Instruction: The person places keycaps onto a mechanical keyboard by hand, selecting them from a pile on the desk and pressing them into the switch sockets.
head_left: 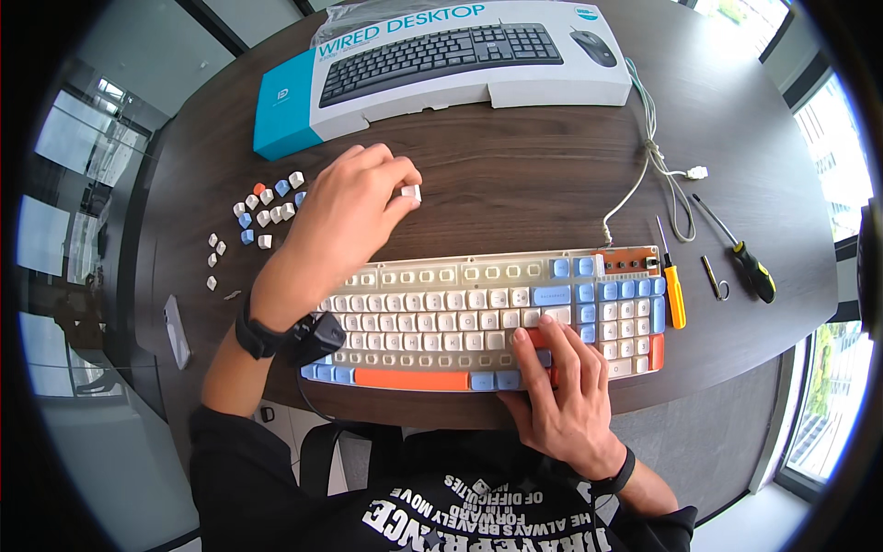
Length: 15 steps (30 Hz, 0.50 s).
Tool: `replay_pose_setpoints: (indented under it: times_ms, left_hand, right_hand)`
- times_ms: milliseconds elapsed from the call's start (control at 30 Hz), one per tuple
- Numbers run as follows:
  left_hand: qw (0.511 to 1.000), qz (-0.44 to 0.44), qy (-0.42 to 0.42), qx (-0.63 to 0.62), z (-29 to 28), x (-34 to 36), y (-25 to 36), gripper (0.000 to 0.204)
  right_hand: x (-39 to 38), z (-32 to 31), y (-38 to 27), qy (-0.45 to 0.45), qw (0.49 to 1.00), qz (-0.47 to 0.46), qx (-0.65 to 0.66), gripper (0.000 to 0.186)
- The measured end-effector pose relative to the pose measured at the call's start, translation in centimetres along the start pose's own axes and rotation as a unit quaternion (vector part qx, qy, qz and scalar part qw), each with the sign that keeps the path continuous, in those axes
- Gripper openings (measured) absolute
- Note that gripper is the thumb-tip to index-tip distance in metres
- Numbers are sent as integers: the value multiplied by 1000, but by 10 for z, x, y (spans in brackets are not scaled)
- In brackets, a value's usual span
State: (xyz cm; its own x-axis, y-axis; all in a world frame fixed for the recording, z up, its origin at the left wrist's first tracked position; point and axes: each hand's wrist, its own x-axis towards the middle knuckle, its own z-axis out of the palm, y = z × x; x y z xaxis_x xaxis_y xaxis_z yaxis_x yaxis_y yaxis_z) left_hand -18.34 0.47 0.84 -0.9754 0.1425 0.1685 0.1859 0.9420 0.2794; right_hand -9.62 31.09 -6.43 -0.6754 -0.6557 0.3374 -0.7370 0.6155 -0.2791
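Note:
A cream, blue and orange mechanical keyboard [460,317] lies on the dark wooden table [515,175] in front of me. Its top row shows several bare switch sockets. My left hand [345,216] hovers above the table beyond the keyboard's upper left, pinching a small white keycap [411,192] between thumb and fingers. My right hand [561,386] rests flat on the keyboard's lower right part, fingers spread over the keys. A black watch is on my left wrist.
Several loose white, blue and orange keycaps [267,210] lie at the left. A keyboard-and-mouse box [441,64] sits at the far edge. The keyboard's cable [658,161], a yellow screwdriver [673,285], a black screwdriver [745,262] and a small metal tool [716,281] lie right.

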Motion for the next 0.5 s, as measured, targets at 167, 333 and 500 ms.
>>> replay_pose_setpoints:
  times_ms: [167,333,500]
  left_hand:
    - [997,49,35,-50,-5,-39,54,17]
    - [990,52,35,-126,9,-82,98,26]
    - [987,23,58,-151,26,-101,110,33]
  right_hand:
    - [1,0,0,2,1000,7,2,77]
    - [1,-1,-2,15,1000,1,1,79]
    - [1,1,-2,18,1000,7,1,80]
